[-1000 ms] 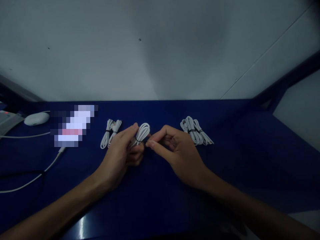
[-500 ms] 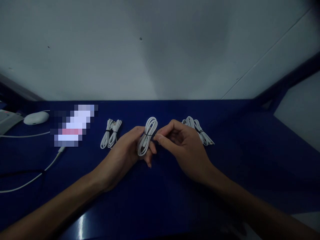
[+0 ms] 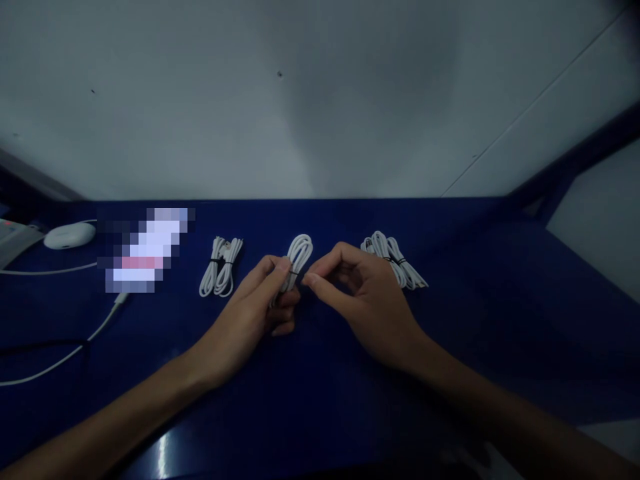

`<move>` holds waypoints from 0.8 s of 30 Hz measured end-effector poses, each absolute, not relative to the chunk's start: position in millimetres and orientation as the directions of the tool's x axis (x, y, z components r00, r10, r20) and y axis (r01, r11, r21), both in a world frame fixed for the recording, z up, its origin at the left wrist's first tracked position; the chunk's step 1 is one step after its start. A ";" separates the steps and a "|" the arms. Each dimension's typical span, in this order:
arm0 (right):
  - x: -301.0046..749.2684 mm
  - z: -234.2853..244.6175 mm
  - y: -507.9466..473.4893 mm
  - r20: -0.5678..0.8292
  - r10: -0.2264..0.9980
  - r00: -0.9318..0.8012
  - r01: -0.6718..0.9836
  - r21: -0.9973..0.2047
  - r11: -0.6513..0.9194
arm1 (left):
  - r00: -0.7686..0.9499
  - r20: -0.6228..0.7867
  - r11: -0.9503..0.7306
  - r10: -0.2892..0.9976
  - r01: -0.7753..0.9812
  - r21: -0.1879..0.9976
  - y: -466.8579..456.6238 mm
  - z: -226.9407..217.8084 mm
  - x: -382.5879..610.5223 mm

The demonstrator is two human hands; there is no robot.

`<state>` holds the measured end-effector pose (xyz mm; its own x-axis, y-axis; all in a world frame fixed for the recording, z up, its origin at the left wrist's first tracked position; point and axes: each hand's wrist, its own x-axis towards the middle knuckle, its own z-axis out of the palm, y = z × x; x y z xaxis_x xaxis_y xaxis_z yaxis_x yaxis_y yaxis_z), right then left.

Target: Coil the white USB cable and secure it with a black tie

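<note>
My left hand point(image 3: 255, 303) is wrapped round a coiled white cable bundle point(image 3: 299, 252) held over the dark blue table point(image 3: 320, 400); the loops stick out above my fingers. A thin dark tie rings the bundle's middle. My right hand point(image 3: 357, 290) pinches with thumb and forefinger right at that tie, touching the bundle's right side. What the pinch holds is too small to make out.
A tied white cable bundle point(image 3: 221, 267) lies to the left, and a pile of tied white cable bundles point(image 3: 393, 260) lies to the right, behind my right hand. At the far left are a white mouse point(image 3: 69, 235), a blurred patch point(image 3: 145, 250) and loose white cords point(image 3: 75, 340). A grey wall rises behind.
My left hand turned the bundle upright and lifted it half a second ago, then closed more tightly round its lower half. My right hand's pinch stayed at the tie and shifted slightly right.
</note>
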<state>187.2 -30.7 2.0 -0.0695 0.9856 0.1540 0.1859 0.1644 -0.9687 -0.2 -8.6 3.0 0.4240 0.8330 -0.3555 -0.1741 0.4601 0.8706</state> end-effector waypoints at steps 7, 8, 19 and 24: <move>186.9 1.6 -32.4 0.121 0.989 -0.084 0.139 -0.982 0.131 | 0.464 -0.295 0.409 0.835 -0.166 0.897 -10.6 8.8 -0.1; 186.9 1.9 -32.3 0.116 0.990 -0.079 0.131 -0.983 0.126 | 0.469 -0.282 0.393 0.837 -0.159 0.906 -10.7 9.0 -0.6; 186.6 0.0 -33.0 0.025 0.989 -0.149 0.173 -0.984 0.051 | 0.456 -0.201 0.267 0.867 -0.083 0.960 -12.9 6.6 -1.4; 184.5 0.9 -35.3 0.061 0.985 -0.162 0.194 -0.977 0.092 | 0.475 -0.140 0.192 0.869 -0.062 0.979 -14.5 2.4 -4.4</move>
